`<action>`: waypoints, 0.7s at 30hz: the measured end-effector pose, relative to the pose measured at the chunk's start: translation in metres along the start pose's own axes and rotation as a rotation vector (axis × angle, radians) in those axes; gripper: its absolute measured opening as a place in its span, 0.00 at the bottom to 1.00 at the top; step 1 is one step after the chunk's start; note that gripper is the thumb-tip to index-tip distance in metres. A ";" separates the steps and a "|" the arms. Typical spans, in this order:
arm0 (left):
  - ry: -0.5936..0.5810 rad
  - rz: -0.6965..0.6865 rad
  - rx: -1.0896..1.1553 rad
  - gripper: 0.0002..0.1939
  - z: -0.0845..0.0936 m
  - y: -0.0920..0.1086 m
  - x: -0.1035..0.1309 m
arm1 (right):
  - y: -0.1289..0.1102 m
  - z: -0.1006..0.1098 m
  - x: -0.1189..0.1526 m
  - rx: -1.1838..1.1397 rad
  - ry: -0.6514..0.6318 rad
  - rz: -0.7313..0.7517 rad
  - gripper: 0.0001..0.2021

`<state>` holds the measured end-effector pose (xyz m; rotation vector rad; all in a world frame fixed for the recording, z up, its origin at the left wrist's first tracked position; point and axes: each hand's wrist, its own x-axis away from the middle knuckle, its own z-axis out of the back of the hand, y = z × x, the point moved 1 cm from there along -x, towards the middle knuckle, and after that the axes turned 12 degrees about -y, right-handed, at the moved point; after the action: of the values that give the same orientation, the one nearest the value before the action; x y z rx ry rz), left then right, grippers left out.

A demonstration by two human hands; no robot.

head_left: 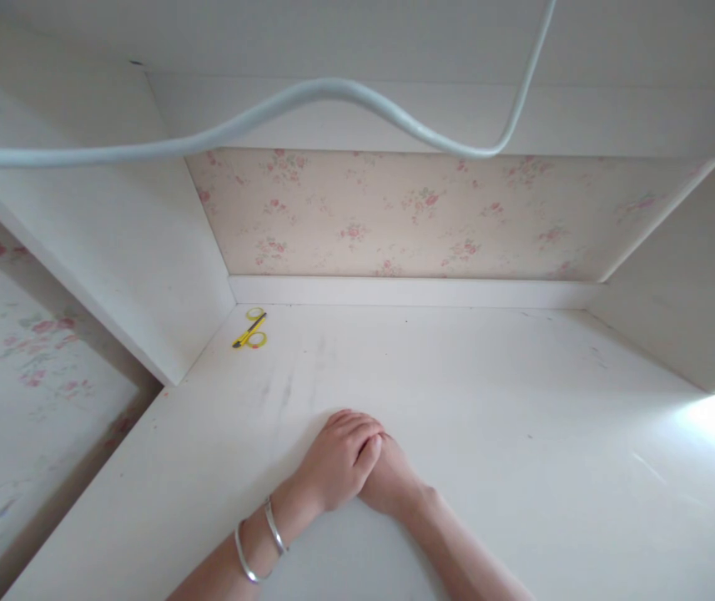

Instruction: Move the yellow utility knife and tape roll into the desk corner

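My left hand [338,459] lies on top of my right hand [395,487] on a white desk top [495,417], near its front middle. The left wrist wears two silver bangles [260,541]. The left fingers are curled loosely over the back of the right hand, which rests flat beneath and is mostly covered. Neither hand holds any object. A pair of yellow-handled scissors [250,330] lies at the back left corner of the desk, well away from both hands.
White side panels [113,250] and an upper shelf enclose the desk like an alcove, with floral wallpaper [425,213] behind. A white cable [307,96] hangs close across the top of the view. Bright light falls on the desk's right edge.
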<state>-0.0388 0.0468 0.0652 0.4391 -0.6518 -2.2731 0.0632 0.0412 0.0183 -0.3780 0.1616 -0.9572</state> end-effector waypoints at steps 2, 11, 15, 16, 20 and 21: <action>0.008 0.000 -0.007 0.16 0.000 0.000 0.000 | 0.000 -0.001 0.000 0.013 -0.009 0.014 0.20; 0.007 0.004 -0.012 0.16 0.000 0.000 0.000 | 0.000 -0.001 0.000 0.013 0.013 0.032 0.20; 0.003 0.006 -0.007 0.16 0.000 0.000 0.000 | -0.001 0.000 0.000 0.020 0.021 0.022 0.20; 0.004 0.002 -0.005 0.16 0.000 0.000 0.000 | -0.001 0.000 0.001 0.019 0.021 0.021 0.20; 0.012 -0.002 -0.009 0.17 -0.001 0.000 0.000 | 0.000 -0.001 0.000 0.018 0.024 0.039 0.20; 0.014 -0.001 -0.011 0.16 -0.001 0.000 0.000 | 0.001 -0.002 0.000 0.020 0.030 0.043 0.20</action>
<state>-0.0383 0.0464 0.0649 0.4496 -0.6314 -2.2713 0.0634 0.0407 0.0163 -0.3410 0.1866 -0.9214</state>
